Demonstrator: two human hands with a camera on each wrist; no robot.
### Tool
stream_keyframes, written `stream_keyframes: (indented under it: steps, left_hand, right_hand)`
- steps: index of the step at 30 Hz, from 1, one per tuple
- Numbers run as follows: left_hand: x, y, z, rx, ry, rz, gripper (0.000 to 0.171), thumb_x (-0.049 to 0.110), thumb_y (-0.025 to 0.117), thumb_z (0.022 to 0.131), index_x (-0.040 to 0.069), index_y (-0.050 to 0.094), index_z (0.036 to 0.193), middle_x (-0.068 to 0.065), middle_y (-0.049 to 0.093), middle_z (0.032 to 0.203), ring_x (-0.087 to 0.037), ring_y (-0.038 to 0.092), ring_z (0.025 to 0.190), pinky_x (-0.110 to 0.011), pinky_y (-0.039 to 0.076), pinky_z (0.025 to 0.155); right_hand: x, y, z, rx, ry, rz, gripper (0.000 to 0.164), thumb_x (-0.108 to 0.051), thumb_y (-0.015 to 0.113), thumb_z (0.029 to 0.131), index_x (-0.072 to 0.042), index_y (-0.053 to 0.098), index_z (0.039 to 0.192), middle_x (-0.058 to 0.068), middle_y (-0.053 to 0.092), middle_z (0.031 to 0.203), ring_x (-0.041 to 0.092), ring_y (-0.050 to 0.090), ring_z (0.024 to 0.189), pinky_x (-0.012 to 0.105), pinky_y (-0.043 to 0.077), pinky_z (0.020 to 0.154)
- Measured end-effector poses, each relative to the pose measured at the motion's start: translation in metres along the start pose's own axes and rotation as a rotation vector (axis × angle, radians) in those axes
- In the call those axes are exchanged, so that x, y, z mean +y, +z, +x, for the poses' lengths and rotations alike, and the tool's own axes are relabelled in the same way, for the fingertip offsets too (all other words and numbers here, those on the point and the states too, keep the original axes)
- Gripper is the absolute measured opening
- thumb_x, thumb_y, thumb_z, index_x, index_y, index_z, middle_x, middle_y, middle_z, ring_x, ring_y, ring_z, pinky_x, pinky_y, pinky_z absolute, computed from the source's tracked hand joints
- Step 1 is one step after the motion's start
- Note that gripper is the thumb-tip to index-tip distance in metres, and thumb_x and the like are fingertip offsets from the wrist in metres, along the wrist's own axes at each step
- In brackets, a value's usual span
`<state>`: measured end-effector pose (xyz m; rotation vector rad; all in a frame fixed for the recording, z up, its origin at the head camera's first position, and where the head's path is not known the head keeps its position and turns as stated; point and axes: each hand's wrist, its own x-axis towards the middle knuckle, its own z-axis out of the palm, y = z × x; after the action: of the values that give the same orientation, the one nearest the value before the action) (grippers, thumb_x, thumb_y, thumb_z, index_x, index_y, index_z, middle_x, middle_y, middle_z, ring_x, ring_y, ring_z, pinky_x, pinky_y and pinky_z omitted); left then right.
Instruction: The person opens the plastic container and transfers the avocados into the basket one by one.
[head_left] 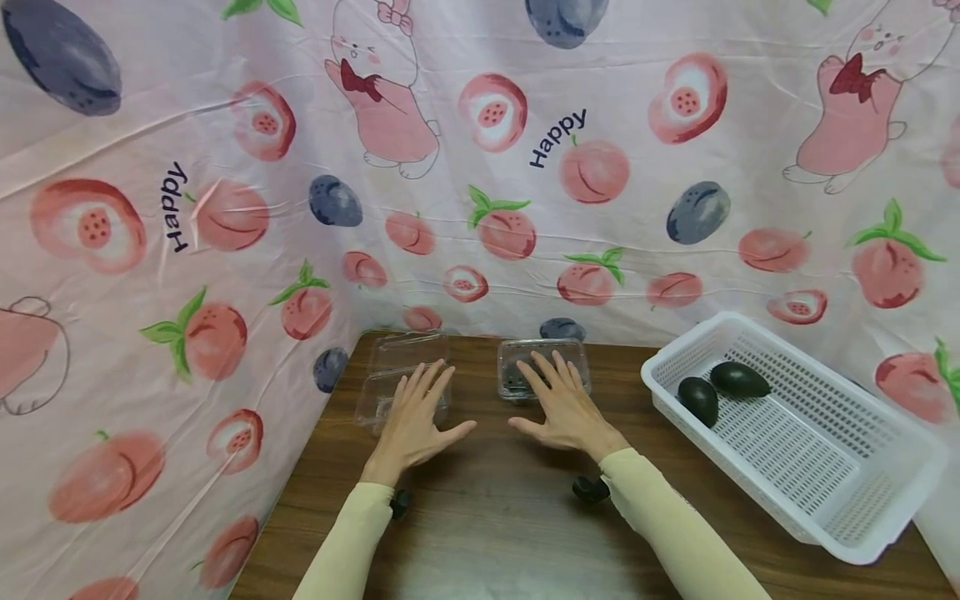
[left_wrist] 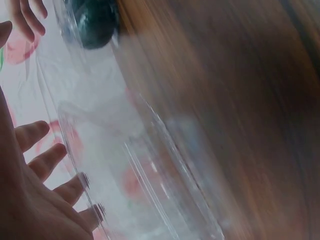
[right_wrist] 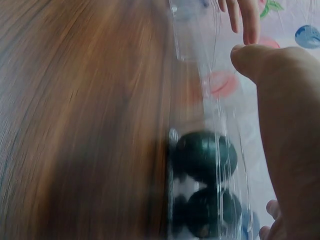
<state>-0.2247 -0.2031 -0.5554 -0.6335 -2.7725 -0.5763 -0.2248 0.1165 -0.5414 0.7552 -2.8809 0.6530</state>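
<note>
Pale yellow sleeves (head_left: 663, 517) come in from the near edge, over a brown wooden table (head_left: 480, 533). Left hand (head_left: 412, 421) and right hand (head_left: 562, 412) are spread wide, fingers nearly straight, thumbs turned inward, neither gripping anything. By the left lies an unfolded clear box (head_left: 382, 383), its two halves in line, one beyond the other; whether fingertips touch it I cannot tell. Behind the right hand sits a second box (head_left: 507, 358), seemingly lidded, with dark green avocados (right_wrist: 206, 156) inside. Its longer side appears to run left to right.

Both boxes stand at the back — probably to leave working room in front, each within a hand's reach. At the right, a white basket (head_left: 888, 508) slants from far left to near right, likely set aside for easy access. Two loose avocados lie at its far end: one (head_left: 740, 381) lengthwise across, narrow tip pointing right; the other (head_left: 699, 402) roughly front to back — which end is narrower is unclear.
</note>
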Motion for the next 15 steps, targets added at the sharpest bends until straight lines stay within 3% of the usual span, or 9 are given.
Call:
stream_keyframes:
  steps: [15]
  left_hand:
    - [0.035,0.024,0.034,-0.037,0.069,0.015,0.108,0.074,0.078,0.093,0.016,0.041,0.176,-0.015,0.04,0.183,-0.049,0.035,0.171,-0.076,0.022,0.139]
  right_hand:
    - [0.034,-0.013,-0.022,0.029,0.123,-0.029,0.101,-0.063,0.076,0.1,-0.014,0.034,0.179,0.021,0.026,0.188,0.056,0.014,0.175,0.079,0.015,0.139]
